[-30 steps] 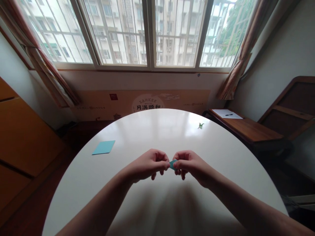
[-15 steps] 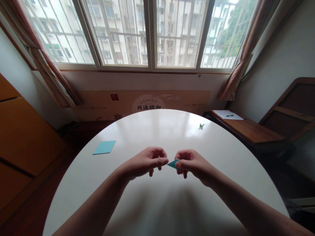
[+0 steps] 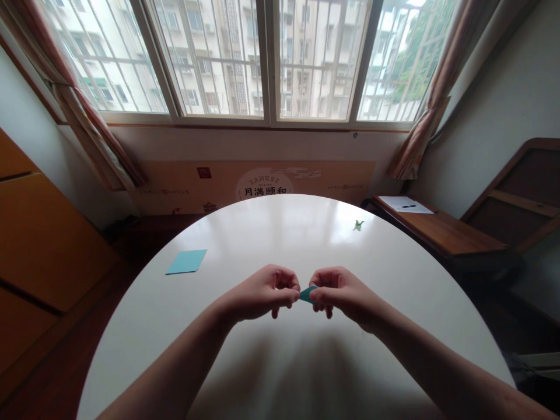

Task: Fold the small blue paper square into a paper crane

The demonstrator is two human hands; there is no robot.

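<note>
A small folded piece of teal paper (image 3: pixel 305 294) is held above the table between my two hands. My right hand (image 3: pixel 335 290) pinches its right part between thumb and fingers, which hide that end. The thumb and forefinger of my left hand (image 3: pixel 276 290) close on the pointed left tip. To the left on the table lies a flat stack or sheet of light blue square paper (image 3: pixel 186 262). A small green and white folded paper figure (image 3: pixel 358 225) stands at the far right of the table.
The round white table (image 3: pixel 280 233) fills the foreground. Beyond its right edge is a wooden bench or low table (image 3: pixel 470 233) bearing a paper sheet (image 3: pixel 405 204) with a pen. Behind stand a printed cardboard panel (image 3: pixel 175 181) and barred windows (image 3: pixel 312 64).
My left hand has moved slightly right, and its fingertips now pinch the tip of the folded paper, from which they were just apart. The right hand has barely moved.
</note>
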